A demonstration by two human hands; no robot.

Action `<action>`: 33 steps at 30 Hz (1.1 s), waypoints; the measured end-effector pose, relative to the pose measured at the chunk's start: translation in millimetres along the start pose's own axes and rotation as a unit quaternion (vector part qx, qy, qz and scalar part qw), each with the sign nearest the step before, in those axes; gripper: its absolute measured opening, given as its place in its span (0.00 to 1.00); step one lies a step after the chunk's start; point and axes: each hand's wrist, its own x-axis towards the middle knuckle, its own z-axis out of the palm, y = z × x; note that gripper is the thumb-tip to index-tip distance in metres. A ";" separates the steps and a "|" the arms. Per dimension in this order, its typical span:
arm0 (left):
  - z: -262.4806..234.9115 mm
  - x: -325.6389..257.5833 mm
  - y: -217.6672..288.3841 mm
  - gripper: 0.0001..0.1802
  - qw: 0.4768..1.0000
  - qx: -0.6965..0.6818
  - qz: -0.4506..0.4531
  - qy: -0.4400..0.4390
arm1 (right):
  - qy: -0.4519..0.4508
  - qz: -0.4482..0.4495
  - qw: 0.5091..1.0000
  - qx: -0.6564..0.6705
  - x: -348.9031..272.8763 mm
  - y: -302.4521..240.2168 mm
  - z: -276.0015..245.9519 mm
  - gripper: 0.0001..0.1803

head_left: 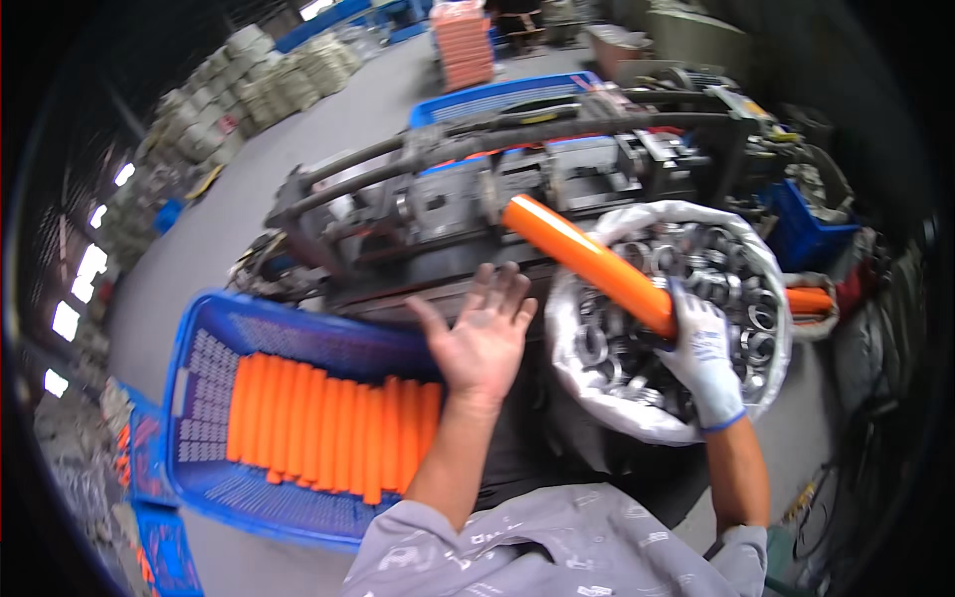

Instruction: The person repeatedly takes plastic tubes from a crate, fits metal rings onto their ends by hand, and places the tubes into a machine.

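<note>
- Left hand (483, 343): bare, just below the middle of the view. Palm is turned up toward the camera, fingers spread wide and thumb held out to the side. It has hold of nothing.
- Right hand (696, 343): at 3 to 4 o'clock, in a white glove (712, 386) with a blue cuff. Fingers are closed around the near end of a single orange tube (592, 264).
- Held tube: lies between the middle of the view and 3 o'clock. It slants from the right hand toward 10 o'clock, crossing in front of the near rim of a white bag (567, 373). The far end overlaps the machine (428, 204) in view; contact cannot be told.
- White bag: at 3 o'clock, round-mouthed, filled with loose metal rings (731, 289), below the right hand and the tube.
- Blue basket (224, 328): at 8 o'clock, to the left of the left forearm. It contains a row of orange tubes (323, 428) laid side by side.
- Machine: at 12 o'clock, fitted with long dark bars; a second blue basket (507, 95) stands behind it.
</note>
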 end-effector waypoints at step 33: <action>44.5 -13.0 -66.2 0.69 0.989 0.143 0.021 -0.022 | -0.053 -0.188 0.823 0.534 -83.7 -73.7 -25.1 0.43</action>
